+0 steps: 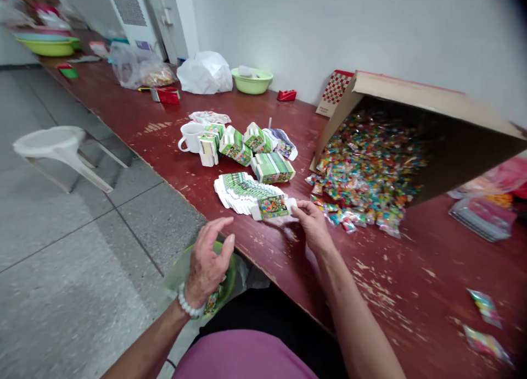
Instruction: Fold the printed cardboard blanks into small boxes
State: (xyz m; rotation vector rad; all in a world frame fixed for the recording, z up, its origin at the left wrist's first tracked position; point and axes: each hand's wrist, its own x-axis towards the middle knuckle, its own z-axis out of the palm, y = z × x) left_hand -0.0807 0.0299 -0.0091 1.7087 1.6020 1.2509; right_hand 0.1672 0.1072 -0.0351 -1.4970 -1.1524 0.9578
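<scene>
My right hand [310, 221] pinches the end flap of a flat printed carton [272, 207], green with colourful pictures. That carton lies at the near end of a fanned row of flattened cartons [241, 188] on the red table. My left hand [212, 258], a beaded bracelet at its wrist, hovers past the table edge with thumb and fingers apart and nothing in it. Beneath it is a green basin [228, 288] holding small printed packs, partly hidden by the hand. Banded bundles of cartons [273, 167] sit behind the fan.
A tilted cardboard box [411, 88] spills wrapped candies [370, 165] onto the table at right. A white mug [191, 136] stands by the bundles. Farther back are a green bowl [253, 81], a red tape dispenser [287, 95] and plastic bags [205, 73]. A white stool [61, 143] stands left.
</scene>
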